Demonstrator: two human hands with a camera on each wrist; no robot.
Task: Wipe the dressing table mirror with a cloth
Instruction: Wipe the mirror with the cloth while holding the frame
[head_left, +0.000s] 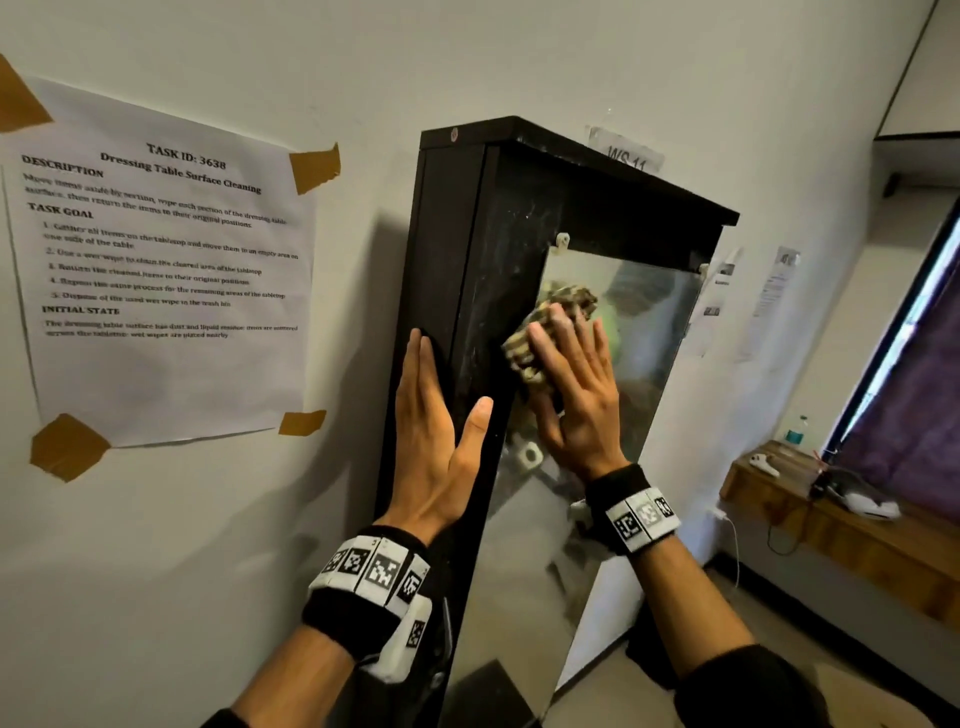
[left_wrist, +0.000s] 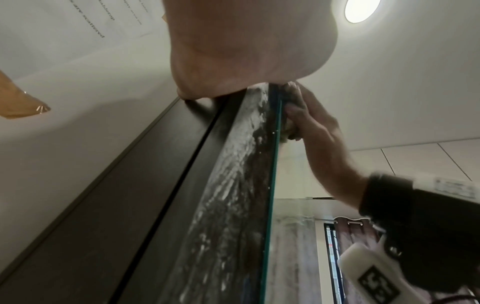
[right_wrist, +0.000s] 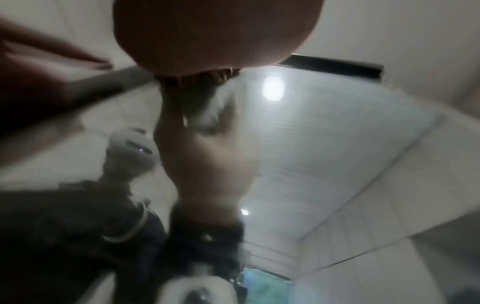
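A tall dark cabinet (head_left: 447, 249) on the wall carries the mirror (head_left: 639, 332) on its front. My right hand (head_left: 576, 395) lies flat on the glass with straight, spread fingers, pressing a crumpled patterned cloth (head_left: 522, 358) against the mirror's upper left part. The cloth's reflection shows just above it. My left hand (head_left: 436, 426) rests flat on the cabinet's side panel, its thumb over the front edge. From the left wrist view the mirror's thin edge (left_wrist: 272, 185) runs upward, with the right hand (left_wrist: 317, 139) and the cloth (left_wrist: 288, 133) against it. The right wrist view is blurred; it shows my palm (right_wrist: 215, 30).
A printed task sheet (head_left: 156, 260) is taped to the wall left of the cabinet. At the right, a wooden shelf (head_left: 831, 519) holds a bottle (head_left: 795, 431) and white items, beside a purple curtain (head_left: 909, 389). Several papers hang on the wall right of the mirror.
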